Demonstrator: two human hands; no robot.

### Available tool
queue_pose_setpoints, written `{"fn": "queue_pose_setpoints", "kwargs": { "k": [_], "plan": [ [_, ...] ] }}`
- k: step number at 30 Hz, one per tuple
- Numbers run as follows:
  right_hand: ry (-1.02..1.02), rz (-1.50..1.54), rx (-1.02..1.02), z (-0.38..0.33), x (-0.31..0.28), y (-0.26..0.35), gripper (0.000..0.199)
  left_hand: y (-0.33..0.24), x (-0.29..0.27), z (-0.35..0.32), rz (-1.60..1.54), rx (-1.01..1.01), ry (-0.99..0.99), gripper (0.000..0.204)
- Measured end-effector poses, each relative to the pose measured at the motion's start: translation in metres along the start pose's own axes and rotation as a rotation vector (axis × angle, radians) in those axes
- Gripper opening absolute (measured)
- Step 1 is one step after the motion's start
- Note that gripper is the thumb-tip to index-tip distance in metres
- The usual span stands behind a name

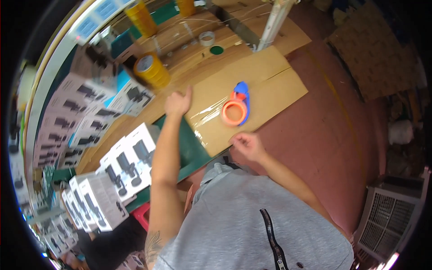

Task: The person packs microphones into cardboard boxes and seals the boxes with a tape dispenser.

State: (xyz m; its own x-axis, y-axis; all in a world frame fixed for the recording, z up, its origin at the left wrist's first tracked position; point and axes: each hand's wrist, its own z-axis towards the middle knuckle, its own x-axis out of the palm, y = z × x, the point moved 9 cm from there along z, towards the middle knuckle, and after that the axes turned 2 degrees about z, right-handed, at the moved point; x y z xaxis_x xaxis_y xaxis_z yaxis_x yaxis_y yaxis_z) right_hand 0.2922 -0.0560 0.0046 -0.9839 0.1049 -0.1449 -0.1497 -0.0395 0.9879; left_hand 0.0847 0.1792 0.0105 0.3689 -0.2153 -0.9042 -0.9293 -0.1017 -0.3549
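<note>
A flat brown cardboard carton lies on the bench, with shiny clear tape strips across its left part. My left hand is at the carton's left edge, thumb stretched away from the fingers, with nothing visible in it. At the near edge of the carton, my right hand has its fingers curled and pinched together; what is between them, if anything, is too small to make out. On the carton between my hands rests a blue and orange tape dispenser, which neither hand touches.
White printed boxes stand in rows left of my left arm, with more stacked boxes behind. Yellow tape rolls and a small tape roll sit farther back. A pale post rises beyond the carton.
</note>
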Motion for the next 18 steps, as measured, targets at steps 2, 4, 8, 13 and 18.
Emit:
{"fn": "queue_pose_setpoints", "kwargs": {
  "k": [2,4,8,13,18],
  "plan": [
    [0.053,0.207,0.271,-0.006,0.005,-0.02,0.014,0.005,0.011,0.015,0.084,0.037,0.156,0.082],
    [0.063,0.317,0.436,-0.005,-0.007,-0.022,0.015,0.011,0.027,0.031,-0.287,-0.039,0.273,0.077],
    [-0.023,0.315,0.45,0.018,-0.038,-0.005,0.029,0.039,0.052,0.041,-0.827,-0.119,0.111,0.062],
    [0.04,-0.086,0.531,0.07,-0.065,0.024,0.059,0.035,0.052,0.022,-1.185,-0.213,0.021,0.034],
    [0.342,-0.468,0.248,0.116,-0.045,0.03,0.063,0.022,-0.002,-0.012,-0.841,0.113,-0.555,0.028]
  ]
}}
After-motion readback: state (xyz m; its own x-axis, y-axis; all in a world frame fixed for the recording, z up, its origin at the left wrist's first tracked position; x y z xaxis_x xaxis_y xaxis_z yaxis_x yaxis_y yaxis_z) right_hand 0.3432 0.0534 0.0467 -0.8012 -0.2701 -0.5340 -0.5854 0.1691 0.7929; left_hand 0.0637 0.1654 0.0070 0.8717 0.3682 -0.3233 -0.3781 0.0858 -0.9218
